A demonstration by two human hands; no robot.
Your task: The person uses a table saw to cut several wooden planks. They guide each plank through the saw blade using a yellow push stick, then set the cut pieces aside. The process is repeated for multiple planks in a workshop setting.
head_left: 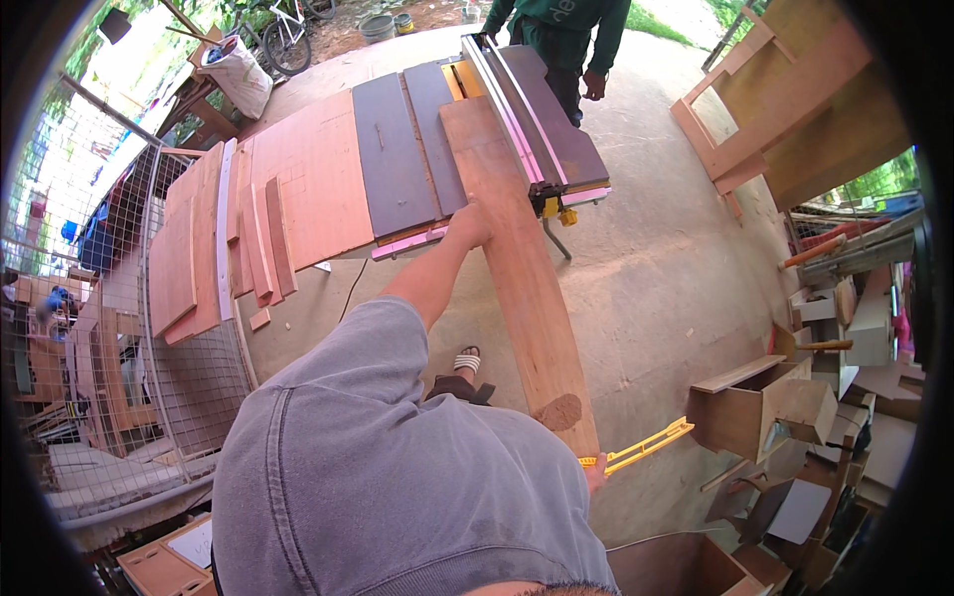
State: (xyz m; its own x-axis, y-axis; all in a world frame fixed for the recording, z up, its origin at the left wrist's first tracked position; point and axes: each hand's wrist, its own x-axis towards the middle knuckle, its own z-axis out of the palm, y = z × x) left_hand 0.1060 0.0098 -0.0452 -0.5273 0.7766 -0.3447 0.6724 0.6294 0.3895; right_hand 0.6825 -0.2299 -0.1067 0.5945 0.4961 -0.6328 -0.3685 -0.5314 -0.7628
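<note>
A long wooden board (527,278) runs from the table saw's dark top (397,149) back toward my body. My left hand (471,224) is closed on the board's left edge, near the saw table's front edge. Down at the board's near end, my right hand (596,473) is closed round a yellow push stick (648,447), which points out to the right. My shoulder hides part of that hand. The saw's long metal fence (507,114) lies along the board's right side. The blade cannot be made out.
A person in a dark green shirt (571,25) stands beyond the saw. Plywood panels (303,189) and loose strips (263,243) extend the surface leftward. Wooden boxes (755,402) and offcuts crowd the right; wire mesh (109,328) borders the left. A cable (352,290) hangs below.
</note>
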